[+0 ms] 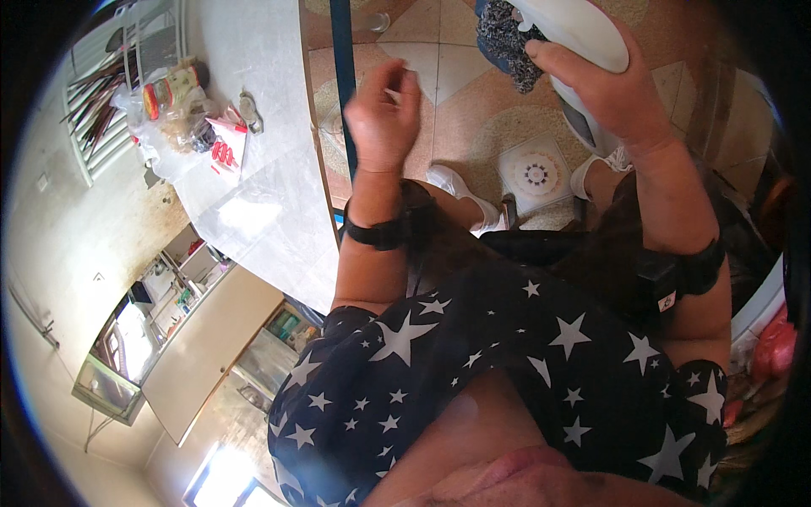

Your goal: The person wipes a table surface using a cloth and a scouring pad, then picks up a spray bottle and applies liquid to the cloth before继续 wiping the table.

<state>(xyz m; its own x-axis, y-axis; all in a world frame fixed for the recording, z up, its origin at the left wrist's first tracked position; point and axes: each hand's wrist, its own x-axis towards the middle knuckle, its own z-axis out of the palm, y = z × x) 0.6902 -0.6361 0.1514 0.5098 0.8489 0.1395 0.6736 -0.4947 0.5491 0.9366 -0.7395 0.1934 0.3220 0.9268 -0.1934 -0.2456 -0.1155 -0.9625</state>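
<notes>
My right hand (pixel 602 89) grips a smooth white rounded piece (pixel 583 28), whose exact kind I cannot tell. A bunched, grey-black fuzzy yarn or plush material (pixel 516 44) lies against it, beyond my thumb, with dark blue behind. Below my palm shows another white curved part (pixel 570 104) with a dark grey patch. Left of these, and apart from them, my left hand (pixel 386 117) is raised beside the table edge, fingers curled towards the thumb. It is blurred, and whether anything thin is between the fingertips cannot be seen.
On the left, a pale table (pixel 253 209) bears a plastic bag (pixel 171 120), a red-and-white packet (pixel 228 149) and a small metallic object (pixel 251 112). Its dark blue leg (pixel 344 70) stands near my left hand. White shoes (pixel 459 187) rest on the patterned tile floor (pixel 412 51). A red plastic bag (pixel 776 345) is far right.
</notes>
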